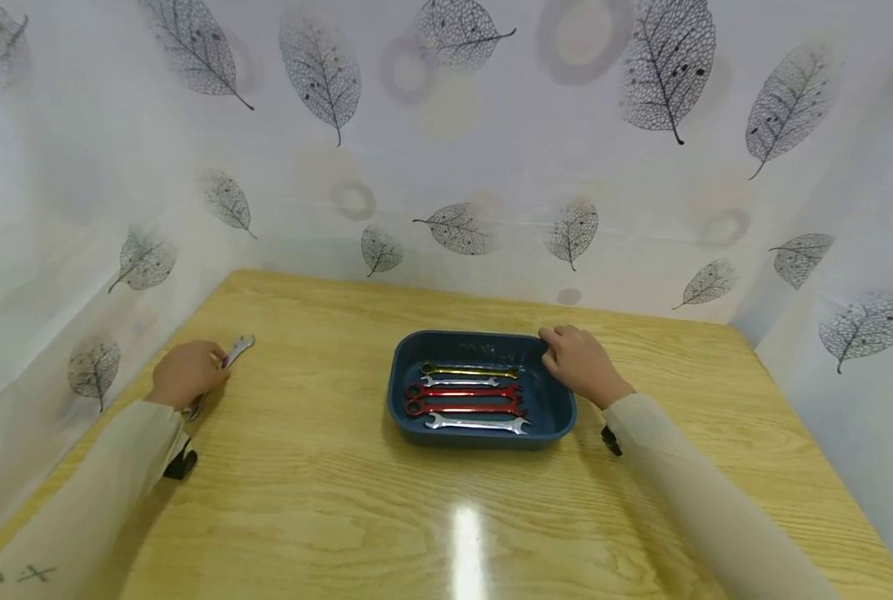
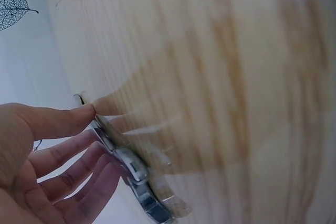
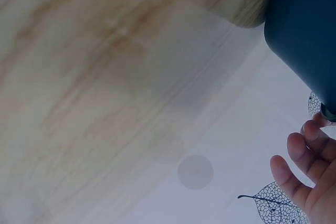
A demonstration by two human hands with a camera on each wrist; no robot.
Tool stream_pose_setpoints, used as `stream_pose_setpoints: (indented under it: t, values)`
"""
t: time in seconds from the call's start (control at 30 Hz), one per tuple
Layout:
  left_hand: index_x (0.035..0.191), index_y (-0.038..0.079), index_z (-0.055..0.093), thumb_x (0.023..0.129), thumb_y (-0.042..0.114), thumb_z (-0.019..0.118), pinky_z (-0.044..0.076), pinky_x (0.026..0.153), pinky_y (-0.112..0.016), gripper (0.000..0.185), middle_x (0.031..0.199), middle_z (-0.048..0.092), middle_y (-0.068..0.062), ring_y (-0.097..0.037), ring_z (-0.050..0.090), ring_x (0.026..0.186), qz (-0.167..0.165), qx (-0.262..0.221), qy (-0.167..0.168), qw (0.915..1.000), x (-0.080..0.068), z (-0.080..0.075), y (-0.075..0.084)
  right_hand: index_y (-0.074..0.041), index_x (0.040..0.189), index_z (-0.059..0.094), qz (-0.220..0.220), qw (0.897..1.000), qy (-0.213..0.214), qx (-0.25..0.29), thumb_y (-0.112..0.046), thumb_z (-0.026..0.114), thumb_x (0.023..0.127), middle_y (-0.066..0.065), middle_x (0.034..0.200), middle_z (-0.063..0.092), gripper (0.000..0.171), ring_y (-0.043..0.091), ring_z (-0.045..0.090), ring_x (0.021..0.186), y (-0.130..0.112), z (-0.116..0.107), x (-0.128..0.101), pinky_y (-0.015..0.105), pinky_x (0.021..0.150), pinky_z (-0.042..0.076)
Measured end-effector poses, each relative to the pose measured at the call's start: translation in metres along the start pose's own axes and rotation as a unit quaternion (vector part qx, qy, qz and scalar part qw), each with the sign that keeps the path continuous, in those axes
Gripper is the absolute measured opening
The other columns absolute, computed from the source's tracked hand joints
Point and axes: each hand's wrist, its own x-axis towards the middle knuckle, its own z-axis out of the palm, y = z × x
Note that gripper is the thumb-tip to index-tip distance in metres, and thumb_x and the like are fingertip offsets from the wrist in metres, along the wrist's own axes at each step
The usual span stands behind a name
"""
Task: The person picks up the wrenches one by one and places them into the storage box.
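Note:
My left hand point(image 1: 213, 362) lies near the table's left edge and pinches a silver wrench point(image 1: 238, 347). In the left wrist view the thumb point(image 2: 63, 120) lies on top of the silver wrench point(image 2: 131, 169) and the fingers curl beneath it. A dark blue tray point(image 1: 408, 358) sits mid-table, holding a gold wrench point(image 1: 469, 371), two silver ones and two red wrenches point(image 1: 463, 398) side by side. My right hand point(image 1: 551, 348) holds the tray's far right rim, thumb toward the inside. Its loosely curled fingers point(image 3: 296, 163) sit outside the tray wall point(image 3: 304, 35).
The wooden table point(image 1: 326, 500) is boxed in on three sides by white sheeting with a leaf print point(image 1: 454, 225). Bare wood lies in front of the tray and between it and my left hand. A bright glare spot point(image 1: 464, 542) shows near the front edge.

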Motion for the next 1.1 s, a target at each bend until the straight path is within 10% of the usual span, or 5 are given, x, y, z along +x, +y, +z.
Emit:
stream_pose_setpoints:
  t: [1.1]
  values:
    - [0.086,-0.007,0.071,0.074,0.013,0.064,0.047,0.049,-0.038,0.024,0.087,0.068,-0.025,-0.027,0.060,0.060,-0.039,-0.031,0.010,0.9987,-0.0009,-0.0018,0.0004,-0.006,0.086,0.052,0.012,1.000,-0.013,0.017,-0.006,0.051,0.082,0.003,0.063,0.041,0.005,0.017,0.036,0.055,-0.0020,-0.0037,-0.0020,0.029,0.053,0.030]
